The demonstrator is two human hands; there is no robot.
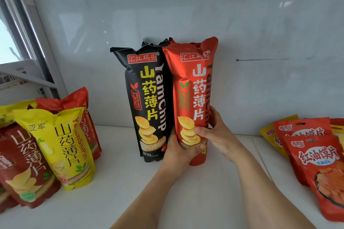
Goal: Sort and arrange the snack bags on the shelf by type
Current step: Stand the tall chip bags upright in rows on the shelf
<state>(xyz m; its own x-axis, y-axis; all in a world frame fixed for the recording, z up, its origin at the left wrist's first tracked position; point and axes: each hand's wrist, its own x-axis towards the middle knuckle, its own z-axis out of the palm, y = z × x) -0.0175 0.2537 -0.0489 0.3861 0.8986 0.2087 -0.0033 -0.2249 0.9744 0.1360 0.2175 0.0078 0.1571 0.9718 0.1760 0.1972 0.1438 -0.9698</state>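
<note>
Where the white shelf meets the pale glossy back wall, two tall yam chip bags stand upright side by side at the centre, touching along their length. The black yam chip bag is on the left; the red yam chip bag is on the right, both with fronts facing out. At the left end a cluster of leaning bags crowds together: a yellow yam chip bag in front, a dark red yam chip bag beside it at the frame edge, and an orange-red bag behind them. At the right end lie flatter red spicy chip pouches, overlapping, with a yellow pouch partly under them.

Both hands hold the lower part of the red yam chip bag. The left hand cups its base from the left, thumb curled across the front. The right hand wraps its right side, thumb pressed on the front and fingers curled round the edge.
</note>
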